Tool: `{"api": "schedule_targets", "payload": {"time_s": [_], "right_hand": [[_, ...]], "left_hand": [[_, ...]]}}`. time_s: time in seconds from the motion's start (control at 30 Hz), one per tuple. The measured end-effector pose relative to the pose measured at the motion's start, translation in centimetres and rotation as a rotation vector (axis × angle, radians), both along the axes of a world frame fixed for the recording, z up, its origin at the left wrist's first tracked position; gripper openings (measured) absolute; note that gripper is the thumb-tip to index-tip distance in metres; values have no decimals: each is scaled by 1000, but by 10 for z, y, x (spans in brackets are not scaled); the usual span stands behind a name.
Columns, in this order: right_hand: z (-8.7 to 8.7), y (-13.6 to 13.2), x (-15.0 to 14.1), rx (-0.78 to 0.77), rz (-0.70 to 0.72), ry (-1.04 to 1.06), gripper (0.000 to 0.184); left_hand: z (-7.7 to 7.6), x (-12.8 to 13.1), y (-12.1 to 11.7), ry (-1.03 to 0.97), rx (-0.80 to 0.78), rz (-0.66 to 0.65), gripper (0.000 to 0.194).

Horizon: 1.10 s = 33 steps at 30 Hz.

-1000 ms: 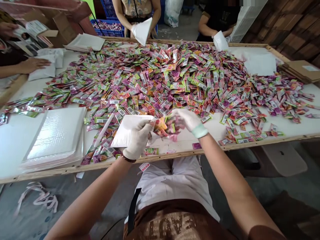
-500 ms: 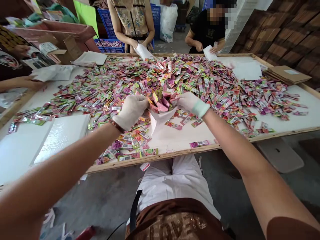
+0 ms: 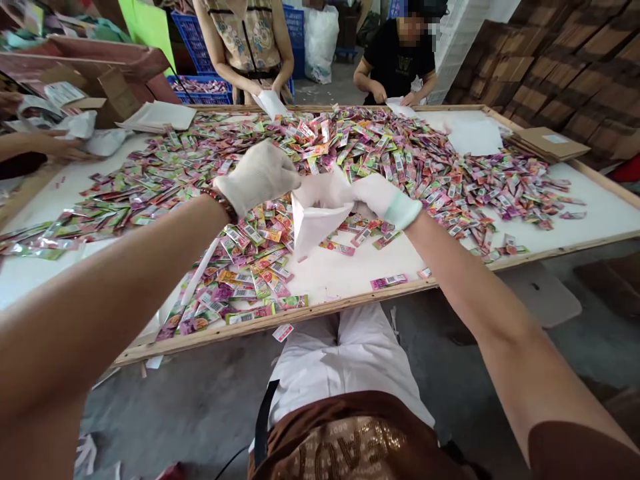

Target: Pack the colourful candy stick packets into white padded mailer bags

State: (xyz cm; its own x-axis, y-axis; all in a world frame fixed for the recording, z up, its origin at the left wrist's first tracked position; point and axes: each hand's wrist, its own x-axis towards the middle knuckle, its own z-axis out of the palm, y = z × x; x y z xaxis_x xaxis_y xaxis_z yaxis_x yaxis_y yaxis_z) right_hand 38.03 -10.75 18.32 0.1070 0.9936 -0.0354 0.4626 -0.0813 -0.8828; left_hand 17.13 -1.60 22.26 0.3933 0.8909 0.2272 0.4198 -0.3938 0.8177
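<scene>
A white paper envelope [image 3: 323, 223] stands upright over the table, its mouth open toward me. My right hand [image 3: 383, 199], in a white glove with a pale green cuff, is closed on the envelope's right side. My left hand [image 3: 257, 177], also gloved, with a beaded bracelet at the wrist, has its fingers closed at the upper left edge of the envelope. Whatever lies inside the envelope is mostly hidden. Printed sachets [image 3: 265, 267] in pink, green and purple lie around and under both hands.
A wide heap of sachets [image 3: 400, 143] covers much of the wood-rimmed table [image 3: 325, 310]. Two people stand across it with white envelopes; another person's hand [image 3: 60, 147] is at left. Cardboard [image 3: 547, 143] lies at right, a pinkish bin [image 3: 85, 57] stands at left.
The sachets sticking out of the envelope's mouth have dropped from sight. My left hand has risen a little and tilted. The view has shifted slightly to the right.
</scene>
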Motion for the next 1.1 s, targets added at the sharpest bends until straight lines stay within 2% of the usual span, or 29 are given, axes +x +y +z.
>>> {"api": "schedule_targets", "payload": {"time_s": [0.07, 0.1, 0.13, 0.2, 0.27, 0.3, 0.33, 0.4, 0.47, 0.53, 0.6, 0.67, 0.73, 0.8, 0.83, 0.87, 0.93, 1.0, 1.1], "right_hand": [[-10, -28, -2, 6, 69, 25, 41], [-20, -45, -3, -12, 148, 13, 43], [-32, -63, -5, -49, 248, -18, 44], [-58, -105, -10, -149, 511, -95, 40], [-80, -147, -17, -205, 641, -125, 29], [-88, -165, -22, -206, 668, -139, 25], [-95, -181, -27, -186, 673, -153, 21], [-106, -199, -40, -92, 657, -196, 22], [-120, -199, -57, 15, 592, -320, 27], [-135, -189, -75, 34, 496, -535, 27], [-150, -180, -87, -25, 396, -763, 28], [-161, -182, -91, -85, 383, -876, 29], [-166, -195, -85, -72, 522, -864, 17], [-167, -208, -78, 1, 706, -764, 25], [-167, -212, -75, 49, 735, -709, 29], [-168, -212, -75, 98, 706, -662, 31], [-171, -203, -81, 173, 519, -603, 28], [-179, -186, -93, 220, 356, -560, 20], [-193, -165, -111, 283, 323, -503, 14]], "left_hand": [[1, 4, -25, 258, 200, -105, 33], [-4, 5, -40, 384, 310, -149, 33], [-13, 5, -57, 494, 399, -190, 30], [-42, -1, -88, 599, 407, -312, 25], [-78, -15, -112, 635, 320, -495, 24], [-97, -25, -121, 623, 267, -523, 25], [-114, -36, -127, 599, 213, -501, 29], [-146, -57, -138, 549, 90, -312, 41], [-173, -74, -150, 504, -92, -196, 53], [-196, -80, -166, 411, -341, -236, 56], [-214, -80, -181, 253, -536, -290, 53], [-224, -78, -193, 98, -622, -290, 46], [-227, -81, -198, -2, -699, -342, 38], [-227, -87, -198, -106, -810, -359, 35], [-227, -90, -197, -166, -865, -335, 36], [-227, -92, -196, -225, -913, -295, 38], [-230, -93, -193, -303, -981, -216, 39], [-234, -89, -191, -343, -1054, -204, 38], [-240, -82, -190, -478, -1166, -150, 34]]}}
